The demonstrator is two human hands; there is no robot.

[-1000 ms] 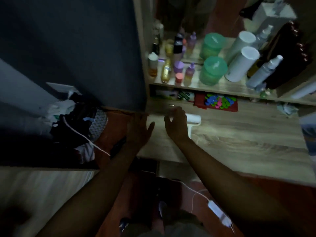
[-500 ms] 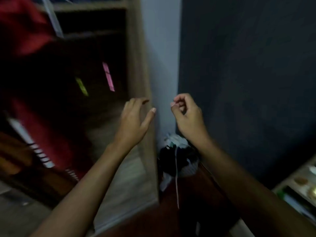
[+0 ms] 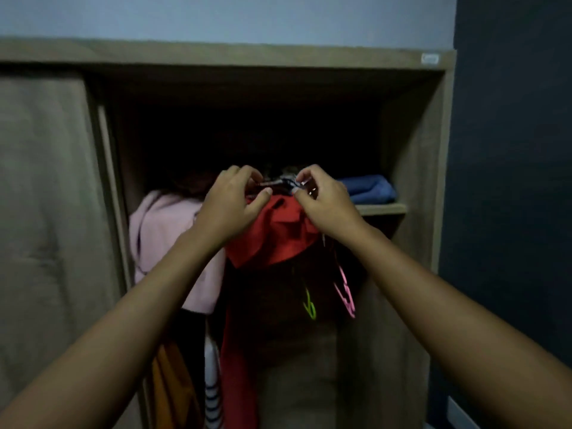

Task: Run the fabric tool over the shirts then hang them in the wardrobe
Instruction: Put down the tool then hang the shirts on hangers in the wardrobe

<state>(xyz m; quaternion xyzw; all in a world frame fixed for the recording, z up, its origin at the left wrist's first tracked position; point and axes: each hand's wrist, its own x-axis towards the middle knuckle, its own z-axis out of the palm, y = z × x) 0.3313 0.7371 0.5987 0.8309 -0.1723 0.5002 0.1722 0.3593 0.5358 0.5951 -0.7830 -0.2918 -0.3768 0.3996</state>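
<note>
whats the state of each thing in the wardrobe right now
wardrobe: open
red shirt: hanging, bunched at top
pink garment: hanging
blue cloth: folded on shelf
green hanger: bare, dangling
pink hanger: bare, dangling
left hand: fingers curled at shirt top, grip unclear
right hand: likewise

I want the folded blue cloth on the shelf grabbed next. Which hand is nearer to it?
Right. The right hand sits just left of the folded blue cloth; the left hand is farther left, over the red shirt.
</note>
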